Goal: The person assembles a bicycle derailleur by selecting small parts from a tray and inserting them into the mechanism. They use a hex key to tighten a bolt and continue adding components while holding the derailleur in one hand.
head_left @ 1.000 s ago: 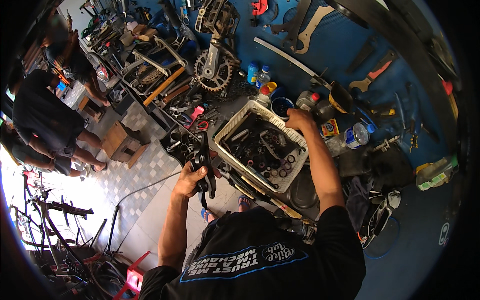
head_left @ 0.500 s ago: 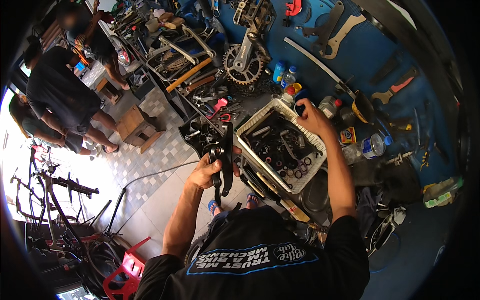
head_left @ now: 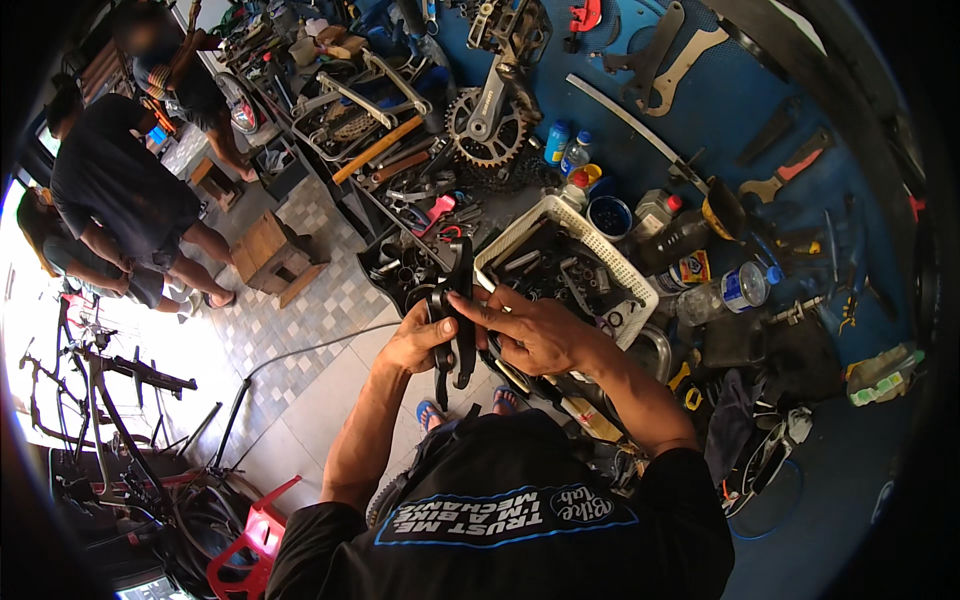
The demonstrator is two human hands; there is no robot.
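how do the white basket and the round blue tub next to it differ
The basket is white, the tub blue. The basket is rectangular and larger, the tub round and smaller. The right hand hides part of the basket; no hand covers the tub. Both are open on top.

The tiled floor (head_left: 310, 400) — glaring white at left — holds a wooden stool (head_left: 270, 256).

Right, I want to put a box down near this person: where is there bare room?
On the floor: the tiles between the wooden stool and the cable, or between the cable and the red chair. The bench is crowded, with the basket and bottles packed beyond the right hand.
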